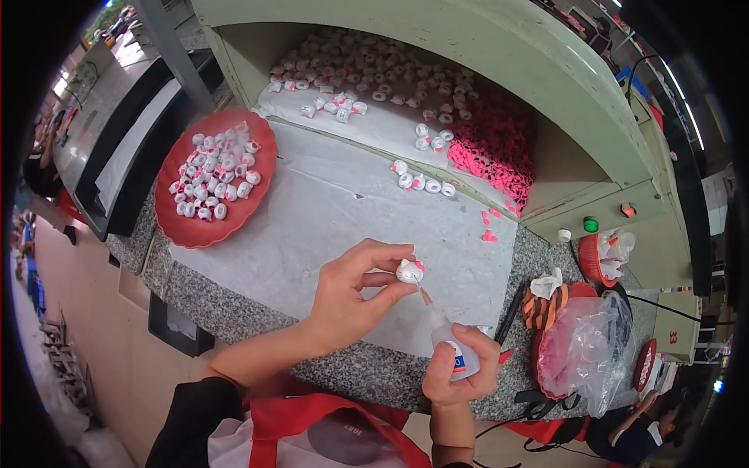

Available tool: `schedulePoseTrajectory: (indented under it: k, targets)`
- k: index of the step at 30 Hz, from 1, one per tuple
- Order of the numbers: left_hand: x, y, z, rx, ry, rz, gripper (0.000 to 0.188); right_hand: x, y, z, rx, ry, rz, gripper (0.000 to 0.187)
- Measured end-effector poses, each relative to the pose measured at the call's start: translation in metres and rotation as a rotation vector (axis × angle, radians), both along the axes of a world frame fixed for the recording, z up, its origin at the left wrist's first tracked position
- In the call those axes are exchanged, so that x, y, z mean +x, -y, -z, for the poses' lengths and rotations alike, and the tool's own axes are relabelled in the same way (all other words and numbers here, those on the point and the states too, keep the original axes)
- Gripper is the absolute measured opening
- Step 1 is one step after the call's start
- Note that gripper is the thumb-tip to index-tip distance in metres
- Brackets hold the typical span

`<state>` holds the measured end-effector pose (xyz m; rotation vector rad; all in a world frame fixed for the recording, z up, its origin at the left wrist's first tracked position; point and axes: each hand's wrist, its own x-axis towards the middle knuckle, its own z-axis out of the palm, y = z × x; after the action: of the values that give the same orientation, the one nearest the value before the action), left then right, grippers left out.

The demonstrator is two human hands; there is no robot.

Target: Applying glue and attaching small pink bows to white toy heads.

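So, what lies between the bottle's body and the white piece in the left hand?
In the head view, the thin nozzle runs from the bottle's body toward the white piece; contact is unclear.

And here's the outfit: a black sleeve (195, 425) on the left arm, loose and wide, ending near the elbow, with the left forearm (261, 359) bare below it! Over to the right, just a sliver of dark cloth (459, 465) at the lower edge, the right forearm (452, 425) bare above. Both the left hand (355, 296) and the right hand (472, 363) are ungloved. Across the front, bold red fabric (296, 413), a red strap (265, 450) running down, pale cloth (232, 446) beside it, and there, a dark grey rounded patch (343, 438) bearing a small, light printed marking!
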<state>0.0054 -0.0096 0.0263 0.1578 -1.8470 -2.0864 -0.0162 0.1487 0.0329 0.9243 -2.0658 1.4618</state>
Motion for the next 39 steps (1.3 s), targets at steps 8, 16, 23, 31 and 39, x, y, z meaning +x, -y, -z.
schedulePoseTrajectory:
  k: [8,16,23,31,39]
  targets:
    - [-0.0007,-0.0003,0.0031,-0.037,-0.05,0.011,0.031,-0.0004,0.0018,-0.0026,0.011,0.006,-0.007,0.024]
    - [-0.0013,0.0002,0.0046,-0.062,-0.06,0.023,0.032,-0.0015,0.0029,-0.0027,-0.007,-0.006,-0.032,0.025]
    - [-0.0014,0.0039,0.0037,-0.145,-0.079,-0.002,0.031,-0.0038,0.002,-0.0062,0.013,-0.023,-0.066,0.023]
    - [-0.002,0.0034,0.0043,0.007,-0.04,0.053,0.031,-0.0062,0.0007,-0.0038,0.0,-0.023,-0.04,0.024]
    - [-0.0038,0.0065,0.0013,0.342,0.127,0.158,0.032,-0.0071,-0.0018,-0.004,-0.005,-0.042,-0.04,0.025]
